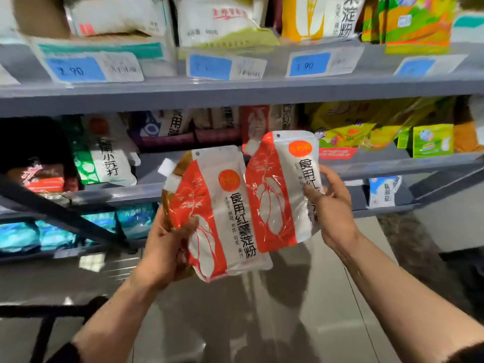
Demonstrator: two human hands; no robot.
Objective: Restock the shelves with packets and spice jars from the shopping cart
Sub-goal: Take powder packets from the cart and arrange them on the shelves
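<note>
The grey shelf unit (235, 98) fills the upper half of the view, and everything below is placed against its middle board. Above that board stand large white and yellow bags; one white bag (217, 19) reads "400", a yellow-and-white bag (322, 17) ends in the characters 淀粉. On the board's front edge hang blue price tags: the left tag (78, 70) reads "2.90", the right tag (309, 65) reads "3.90", and the one between them is too blurred to read. Under the board, at the left, a green-and-white packet (104, 155) shows 小苏打; to the right lie yellow and green packets (432, 140), their print unreadable. The lower shelf's surface behind the hands shows a bare grey strip between the green-and-white packet and the yellow ones.

In front of that lower shelf, two matching red-and-white packets are held side by side, edges overlapping. The left packet (222, 213) reads 食用红薯淀粉 down its white band, under a round orange logo; a brownish packet sits behind it. The left hand (165, 247) grips both from below, thumb pressed on the red panel. The right packet (282, 184) stands higher, its top level with the shelf's contents, and shows 食用 before the right hand (332, 203) covers the rest; that hand pinches its right edge, thumb in front. Dark cart bars (52, 210) cross below the shelf at the left.
</note>
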